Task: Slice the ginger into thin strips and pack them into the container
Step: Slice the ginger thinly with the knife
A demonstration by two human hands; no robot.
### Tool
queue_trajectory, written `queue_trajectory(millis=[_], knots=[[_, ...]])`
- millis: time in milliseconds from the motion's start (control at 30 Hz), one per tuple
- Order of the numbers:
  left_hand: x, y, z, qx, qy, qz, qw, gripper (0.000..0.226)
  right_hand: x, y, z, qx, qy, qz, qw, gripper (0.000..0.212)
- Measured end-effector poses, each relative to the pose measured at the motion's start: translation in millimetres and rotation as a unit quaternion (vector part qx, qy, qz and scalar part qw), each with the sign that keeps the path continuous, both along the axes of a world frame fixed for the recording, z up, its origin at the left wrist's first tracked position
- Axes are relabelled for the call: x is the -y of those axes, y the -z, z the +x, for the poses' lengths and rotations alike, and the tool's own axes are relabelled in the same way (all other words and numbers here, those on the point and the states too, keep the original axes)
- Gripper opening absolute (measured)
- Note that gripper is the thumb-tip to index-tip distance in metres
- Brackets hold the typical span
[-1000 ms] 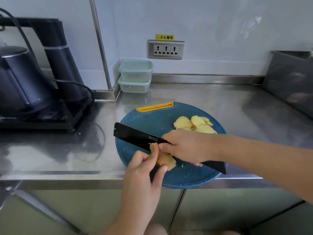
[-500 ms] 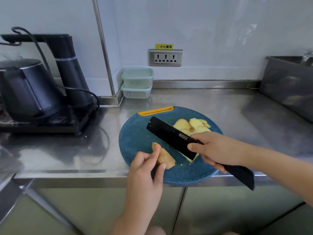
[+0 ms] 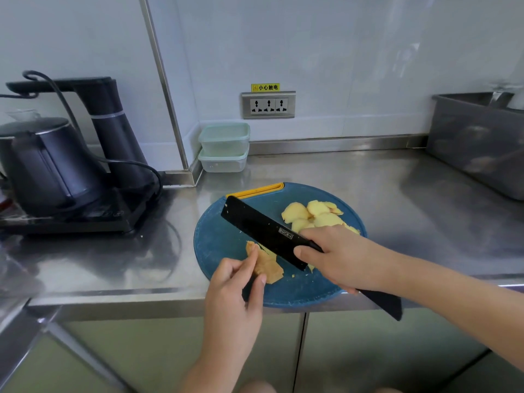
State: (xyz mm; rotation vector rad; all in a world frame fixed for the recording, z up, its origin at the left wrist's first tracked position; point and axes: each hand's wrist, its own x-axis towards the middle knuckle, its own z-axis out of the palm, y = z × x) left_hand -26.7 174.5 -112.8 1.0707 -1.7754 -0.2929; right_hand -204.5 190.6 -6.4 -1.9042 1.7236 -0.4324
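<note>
Pinching the ginger stub point(image 3: 268, 268) between thumb and fingers point(image 3: 256, 292), the left hand point(image 3: 232, 296) pins it near the cutting board's point(image 3: 215, 251) front edge. The right hand point(image 3: 343, 259) is wrapped round one black knife point(image 3: 262, 226). A hurried chop could nick that thumb. Roughly six slices point(image 3: 314, 215) lie back-right, and two stacked containers point(image 3: 224, 147) sit at the counter's back edge.

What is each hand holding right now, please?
Left hand: closed, pinching the ginger piece.
Right hand: closed round the black knife.
</note>
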Motion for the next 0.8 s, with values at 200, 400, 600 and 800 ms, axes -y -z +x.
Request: queue_trajectory(millis=[200,400,600,800], knots=[[0.4,-0.5,-0.7,0.009,0.001,-0.006,1.0,0.044,0.1,4.0,-1.1,0.009,-0.013,0.023,1.0,0.025],[2.6,0.2,0.8,0.031,0.012,0.001,0.999,0.044,0.9,7.5,-1.6,-0.008,-0.026,0.009,1.0,0.023],[3.8,0.5,0.9,0.036,0.017,0.007,0.999,0.044,3.1,9.2,2.4,-0.04,-0.037,-0.001,0.999,0.025],[3.1,-0.4,2.0,0.04,0.021,0.007,0.999,0.041,10.6,2.5,1.4,-0.061,-0.037,0.042,0.997,0.027]])
